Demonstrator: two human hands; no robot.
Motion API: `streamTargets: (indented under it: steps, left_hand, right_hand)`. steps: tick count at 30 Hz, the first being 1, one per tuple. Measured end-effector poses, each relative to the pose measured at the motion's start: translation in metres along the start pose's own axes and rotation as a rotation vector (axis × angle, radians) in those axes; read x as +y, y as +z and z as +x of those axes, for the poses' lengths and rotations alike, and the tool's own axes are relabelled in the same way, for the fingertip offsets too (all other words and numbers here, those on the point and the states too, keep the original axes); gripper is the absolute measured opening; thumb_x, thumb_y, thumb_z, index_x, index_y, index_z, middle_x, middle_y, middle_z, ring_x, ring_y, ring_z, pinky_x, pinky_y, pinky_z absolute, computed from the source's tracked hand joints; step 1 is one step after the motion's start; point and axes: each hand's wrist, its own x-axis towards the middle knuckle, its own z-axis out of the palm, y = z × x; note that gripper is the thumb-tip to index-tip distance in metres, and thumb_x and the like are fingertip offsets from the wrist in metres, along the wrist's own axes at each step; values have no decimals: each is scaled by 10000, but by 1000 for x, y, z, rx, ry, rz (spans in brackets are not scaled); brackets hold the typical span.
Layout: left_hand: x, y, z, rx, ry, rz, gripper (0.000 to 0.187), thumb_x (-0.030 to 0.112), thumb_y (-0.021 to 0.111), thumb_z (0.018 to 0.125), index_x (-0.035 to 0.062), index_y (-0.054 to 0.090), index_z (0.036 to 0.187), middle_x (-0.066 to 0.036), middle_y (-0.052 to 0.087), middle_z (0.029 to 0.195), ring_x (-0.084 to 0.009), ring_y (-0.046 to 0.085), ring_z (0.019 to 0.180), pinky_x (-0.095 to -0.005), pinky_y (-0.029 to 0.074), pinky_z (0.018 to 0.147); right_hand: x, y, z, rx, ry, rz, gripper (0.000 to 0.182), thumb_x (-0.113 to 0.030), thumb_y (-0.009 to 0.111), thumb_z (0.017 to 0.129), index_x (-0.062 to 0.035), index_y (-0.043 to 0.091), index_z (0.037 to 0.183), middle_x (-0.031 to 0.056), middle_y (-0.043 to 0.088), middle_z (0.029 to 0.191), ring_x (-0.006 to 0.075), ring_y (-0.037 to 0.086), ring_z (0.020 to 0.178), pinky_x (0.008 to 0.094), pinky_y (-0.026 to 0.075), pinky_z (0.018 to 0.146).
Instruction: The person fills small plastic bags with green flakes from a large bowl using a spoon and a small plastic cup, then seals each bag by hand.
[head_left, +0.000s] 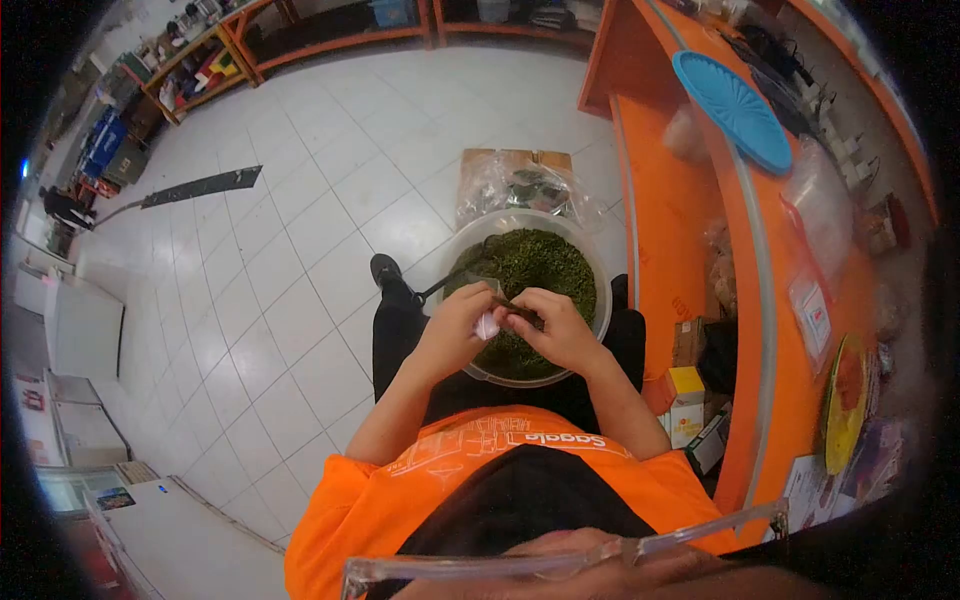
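Observation:
A large translucent tub (603,315) of crumbled dried green herb (540,262) sits between my knees. Above it, my left hand (458,328) is closed on a small plastic bag (487,326), whose pale, shiny part shows below the fingers. My right hand (560,328) meets it from the other side, fingers closed at a dark greenish-brown part that seems to be the bag's filled end; the fingers hide most of it. A dark-handled scoop (447,284) rests in the tub by my left hand, its handle over the rim.
Beyond the tub stands a cardboard box (546,160) with clear plastic bags (520,188). On my right is an orange shelf unit (655,230) with a blue lid (733,110) and a yellow dish (846,405) on top. Small boxes (686,410) fill its lower shelf. White tiles (270,310) cover the floor.

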Motion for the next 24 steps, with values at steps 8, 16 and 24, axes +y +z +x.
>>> streamTargets:
  steps: [8,16,24]
  left_hand:
    - [19,4,-4,163,-111,336,107,107,644,723,40,561,716,-126,551,744,-339,561,765,-411,455,670]
    - [16,7,-5,169,-283,248,158,184,683,696,48,604,707,-145,572,714,-356,583,713,-418,469,638]
    - [24,-8,11,33,234,390,620,92,765,552,72,534,1126,-110,548,1128,-315,548,948,-396,452,806]
  right_hand:
    - [-2,1,2,223,14,-308,88,-36,571,722,18,514,761,144,484,701,304,499,669,386,414,619]
    - [-8,7,-3,121,-157,-331,322,43,637,630,-17,600,945,151,529,971,345,513,959,399,444,811]
    - [-11,1,-5,158,53,-320,399,44,662,629,-31,607,1017,157,478,1080,332,496,1054,377,436,893]
